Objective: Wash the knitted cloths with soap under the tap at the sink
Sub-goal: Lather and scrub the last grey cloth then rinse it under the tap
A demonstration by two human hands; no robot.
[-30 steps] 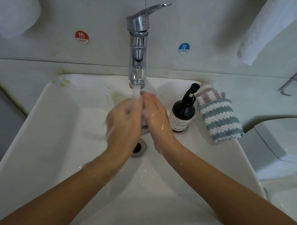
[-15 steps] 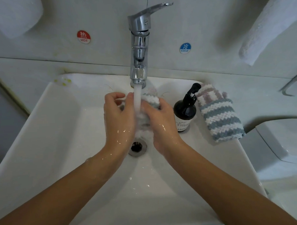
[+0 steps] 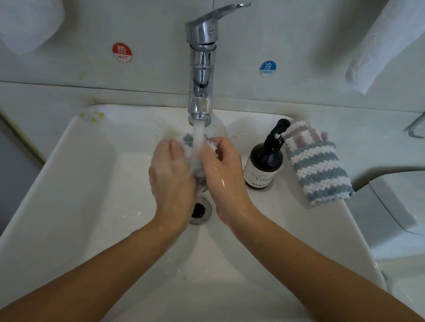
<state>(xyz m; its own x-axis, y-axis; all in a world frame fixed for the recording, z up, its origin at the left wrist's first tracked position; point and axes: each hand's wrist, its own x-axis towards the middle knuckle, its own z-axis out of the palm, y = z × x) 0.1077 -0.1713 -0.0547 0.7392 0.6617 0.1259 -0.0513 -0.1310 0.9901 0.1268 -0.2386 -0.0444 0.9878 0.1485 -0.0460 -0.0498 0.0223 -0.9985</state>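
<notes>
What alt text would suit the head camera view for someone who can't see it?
Two hands, left hand and right hand, grip a striped knitted cloth under a running tap over a white sink. A dark soap bottle and second striped cloth sit on the right rim.

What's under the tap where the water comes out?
A striped knitted cloth, gripped by the left hand and right hand under the tap. Below them is the drain. Most of the cloth is covered by the hands.

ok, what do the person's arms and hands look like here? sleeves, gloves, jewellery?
Both arms are bare up to the frame edge: no sleeves or gloves. No rings, watch or bracelet show on the left hand or right hand. Both hands are wet and glossy, with pale lather on the left.
</notes>
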